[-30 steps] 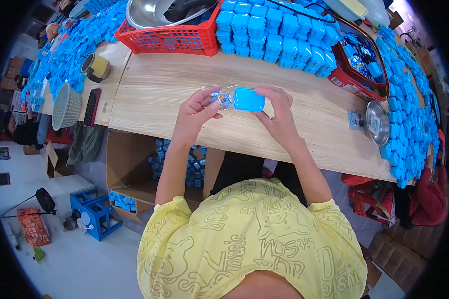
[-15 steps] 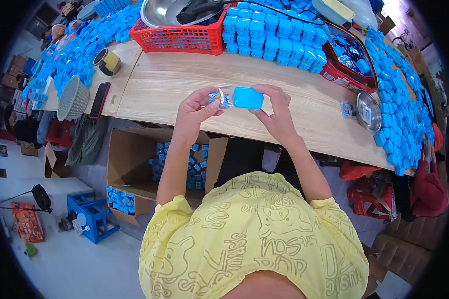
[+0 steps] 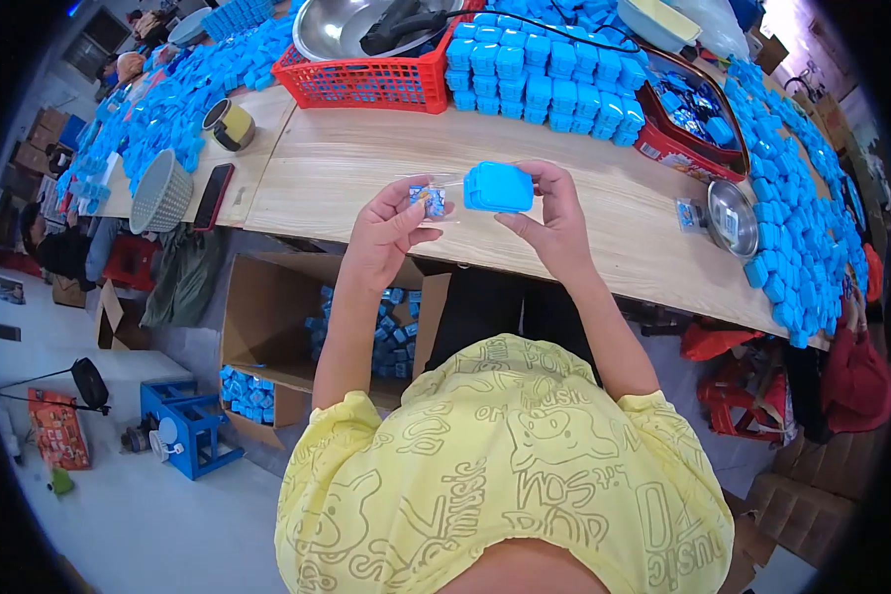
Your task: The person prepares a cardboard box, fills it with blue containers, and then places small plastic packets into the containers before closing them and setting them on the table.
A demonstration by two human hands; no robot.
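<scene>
Over the near part of the table, my left hand point(image 3: 382, 230) pinches a small clear plastic bag point(image 3: 433, 201) with a colourful blue print. To its right, my right hand point(image 3: 558, 220) grips a small blue plastic box point(image 3: 502, 188) between thumb and fingers. The box is tilted so that its side shows, and its left end is close to the bag's edge. Behind my hands, many similar blue boxes point(image 3: 549, 74) stand stacked in rows.
A red basket point(image 3: 366, 86) holds a steel bowl and a black corded tool. A red tin point(image 3: 688, 163) with shiny blue packets and a metal dish point(image 3: 733, 220) are at right. At left lie a phone point(image 3: 214, 197), a mug point(image 3: 230, 126) and a woven basket point(image 3: 162, 193). A cardboard carton point(image 3: 267, 312) stands below.
My right hand has turned the blue box so its side shows and moved slightly right. My left hand has shifted a little lower with the bag. The view has swung slightly.
</scene>
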